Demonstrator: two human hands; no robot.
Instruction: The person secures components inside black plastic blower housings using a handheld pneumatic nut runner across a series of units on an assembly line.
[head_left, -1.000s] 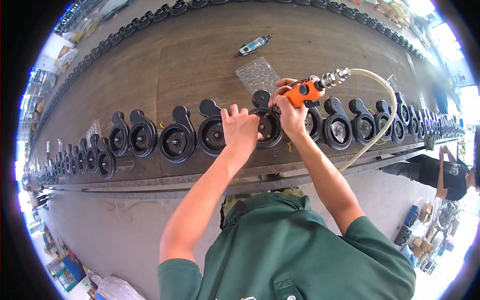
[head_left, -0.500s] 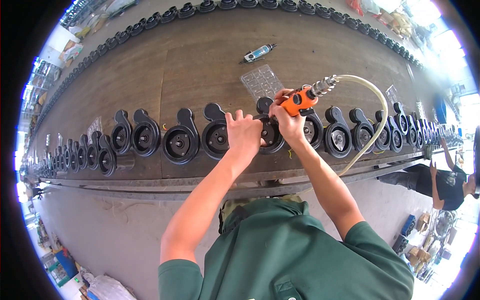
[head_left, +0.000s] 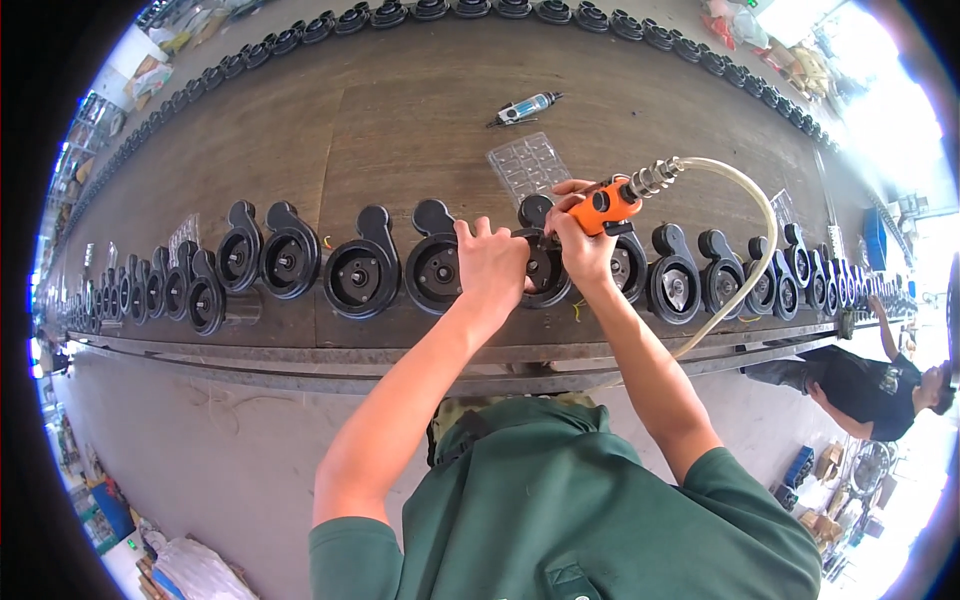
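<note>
My right hand (head_left: 585,250) is closed around an orange air tool (head_left: 606,208), which has a metal coupling and a pale hose at its back end. The tool's front points down-left over a black round housing (head_left: 548,272) with a rounded neck; its tip is hidden by my fingers. My left hand (head_left: 492,265) rests with bent fingers at the left side of this housing, its thumb on the rim. Part of that hand covers the neighbouring black housing (head_left: 432,272). Its fingertips are partly hidden.
Similar housings stand in a row along the bench's near edge (head_left: 330,355), with another row (head_left: 430,10) at the far side. Beyond my hands lie a clear plastic tray (head_left: 528,165) and a blue-and-silver air tool (head_left: 527,108). The hose (head_left: 765,230) loops at right. A co-worker (head_left: 880,390) stands far right.
Both hands and the orange tool hold nearly the same place on the housing. The view has shifted slightly. The co-worker at far right has changed arm position.
</note>
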